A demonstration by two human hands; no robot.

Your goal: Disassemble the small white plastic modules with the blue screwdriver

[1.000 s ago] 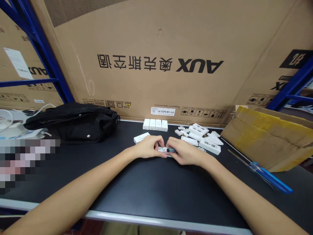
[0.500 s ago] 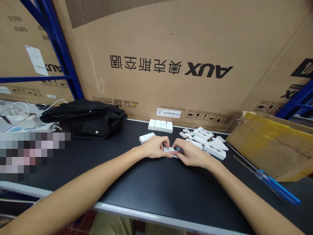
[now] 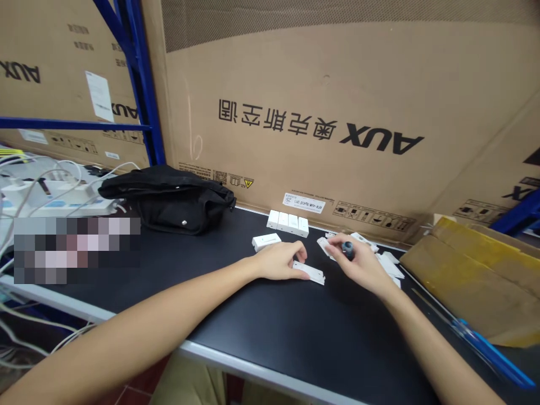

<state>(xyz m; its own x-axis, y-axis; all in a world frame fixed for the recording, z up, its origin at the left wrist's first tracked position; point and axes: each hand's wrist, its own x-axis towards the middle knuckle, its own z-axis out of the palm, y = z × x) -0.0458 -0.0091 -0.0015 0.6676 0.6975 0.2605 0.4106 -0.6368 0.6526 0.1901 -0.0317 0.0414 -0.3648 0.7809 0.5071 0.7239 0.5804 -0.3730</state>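
My left hand [image 3: 280, 261] holds a flat white plastic casing piece [image 3: 311, 272] against the black table, thumb along its near edge and fingers curled above. To the right, my right hand [image 3: 363, 264] is closed around a short dark cylindrical tool [image 3: 347, 250], whose end pokes out between the fingers; its kind is hidden. The same hand's fingertips touch another white plastic piece [image 3: 324, 246] beside the pile of loose white parts [image 3: 387, 261]. Whether that piece is lifted I cannot tell. Behind my left hand lies a white box-shaped unit [image 3: 266, 242].
Several white units [image 3: 288, 223] stand in a row at the back. A black bag [image 3: 169, 199] sits at the left, near white cables and power strips [image 3: 46, 194]. On the right are a taped cardboard box [image 3: 472, 275] and a blue-handled tool [image 3: 493, 351]. Large cartons [image 3: 287, 73] wall the back.
My right hand has moved away from my left, rightward to the loose parts, still with the dark tool. My left hand keeps the white casing piece. The view has shifted left.
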